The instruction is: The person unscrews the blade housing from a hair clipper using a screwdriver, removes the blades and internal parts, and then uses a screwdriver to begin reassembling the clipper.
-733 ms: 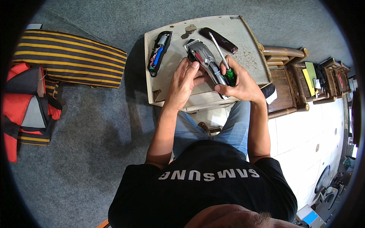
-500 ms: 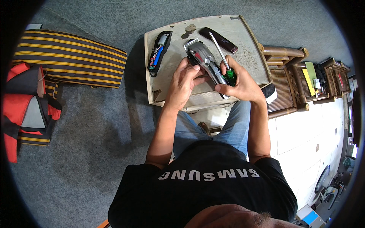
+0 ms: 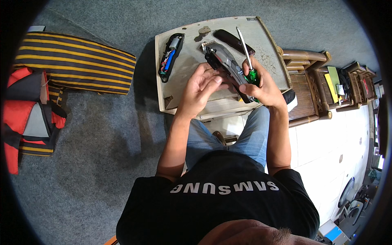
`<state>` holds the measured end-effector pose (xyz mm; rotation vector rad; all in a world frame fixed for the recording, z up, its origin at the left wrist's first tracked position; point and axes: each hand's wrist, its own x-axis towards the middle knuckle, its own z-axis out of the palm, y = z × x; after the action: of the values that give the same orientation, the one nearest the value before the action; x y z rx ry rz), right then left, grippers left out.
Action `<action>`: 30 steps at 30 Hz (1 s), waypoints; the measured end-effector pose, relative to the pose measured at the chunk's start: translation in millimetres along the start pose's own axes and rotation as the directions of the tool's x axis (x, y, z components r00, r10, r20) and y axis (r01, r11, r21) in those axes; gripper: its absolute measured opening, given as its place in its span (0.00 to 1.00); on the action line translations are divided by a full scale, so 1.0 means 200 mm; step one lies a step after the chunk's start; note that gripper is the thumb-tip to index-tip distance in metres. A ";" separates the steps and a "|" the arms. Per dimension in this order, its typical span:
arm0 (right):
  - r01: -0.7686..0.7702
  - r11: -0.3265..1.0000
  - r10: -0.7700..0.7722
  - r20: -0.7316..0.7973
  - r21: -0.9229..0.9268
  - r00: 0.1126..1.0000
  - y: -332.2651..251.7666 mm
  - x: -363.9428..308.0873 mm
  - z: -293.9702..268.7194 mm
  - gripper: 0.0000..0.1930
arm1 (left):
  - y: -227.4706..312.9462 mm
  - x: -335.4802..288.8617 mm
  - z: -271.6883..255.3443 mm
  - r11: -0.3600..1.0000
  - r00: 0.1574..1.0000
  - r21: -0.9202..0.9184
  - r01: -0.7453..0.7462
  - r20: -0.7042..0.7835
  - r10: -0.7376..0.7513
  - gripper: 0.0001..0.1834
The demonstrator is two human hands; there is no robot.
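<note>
A grey and black hair clipper (image 3: pixel 228 63) is tilted over the small table, its toothed blade end pointing away from me. My right hand (image 3: pixel 263 87) grips its lower end. The same hand also holds a screwdriver (image 3: pixel 252 76) by its green handle, with the long metal shaft pointing up and away. My left hand (image 3: pixel 199 87) is open beside the clipper's left side, palm turned up and fingers apart. Some of its fingertips are in shadow by the clipper, so I cannot tell whether they touch it.
On the pale wooden table (image 3: pixel 179 100), an opened black clipper housing (image 3: pixel 170 57) showing a motor, a blue cell and wires lies at left. A dark brown cover (image 3: pixel 232 41) lies at the back. Bamboo seats (image 3: pixel 302 94) stand right; a striped cushion (image 3: pixel 81 61) lies left.
The clipper has rolled in my right hand, showing more of its dark side. The screwdriver has shifted right and stands steeper. My left fingers have spread and come away from the clipper.
</note>
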<state>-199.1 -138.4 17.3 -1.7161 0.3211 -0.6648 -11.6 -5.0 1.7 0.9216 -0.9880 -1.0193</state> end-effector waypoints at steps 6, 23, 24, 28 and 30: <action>0.007 0.999 -0.006 0.034 -0.049 0.999 -0.02 0.01 0.00 0.20 | -0.03 0.01 -0.02 0.999 0.999 0.042 -0.035 -0.005 0.035 0.23; -0.007 0.998 0.013 0.089 -0.068 0.996 -0.01 0.00 0.00 0.20 | -0.02 0.01 -0.01 1.000 0.999 -0.017 0.008 -0.034 -0.009 0.24; -0.008 0.998 0.015 0.093 -0.068 0.996 -0.01 0.00 0.00 0.20 | -0.02 0.01 -0.02 1.000 1.000 -0.011 0.002 -0.027 -0.003 0.24; 0.002 0.999 0.002 0.088 -0.050 0.996 0.00 0.00 0.00 0.21 | -0.01 0.02 -0.02 1.000 1.000 -0.025 0.018 -0.005 -0.018 0.26; 0.026 0.999 -0.023 0.077 -0.043 0.997 0.00 0.00 0.00 0.21 | 0.00 0.02 -0.01 0.999 0.999 -0.033 0.032 0.002 -0.032 0.28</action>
<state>-199.8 -137.9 16.9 -1.7851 0.2629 -0.6123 -8.8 -8.8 1.5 0.9123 -0.9574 -1.0600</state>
